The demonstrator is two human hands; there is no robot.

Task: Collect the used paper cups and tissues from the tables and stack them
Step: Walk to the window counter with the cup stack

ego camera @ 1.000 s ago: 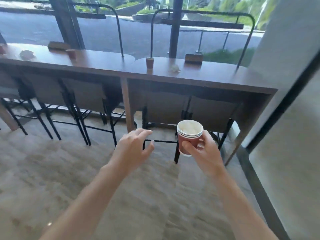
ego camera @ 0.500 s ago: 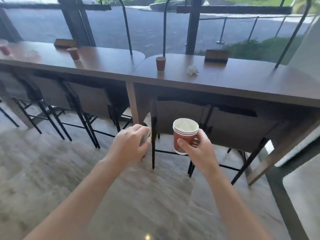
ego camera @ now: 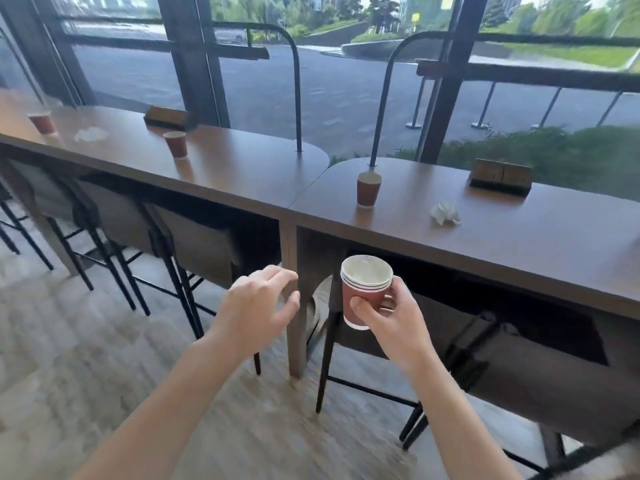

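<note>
I count three loose red paper cups beyond the nested stack of red paper cups [ego camera: 360,289]: a far-left cup [ego camera: 42,123], a mid-left cup [ego camera: 176,144] and a cup straight ahead [ego camera: 368,189]. The stack shows about four white rims. There are two crumpled white tissues, left tissue [ego camera: 91,134] and right tissue [ego camera: 445,213], and two low wooden boxes, left box [ego camera: 166,117] and right box [ego camera: 500,176].

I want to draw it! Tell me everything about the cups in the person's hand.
It is a stack of paper cups, nested together; several white rims show at the top. The outside is reddish-brown, the inside pale. It is held upright in the air, in front of the table, by the right hand, thumb in front and fingers wrapped behind. Nothing else touches it.
</note>
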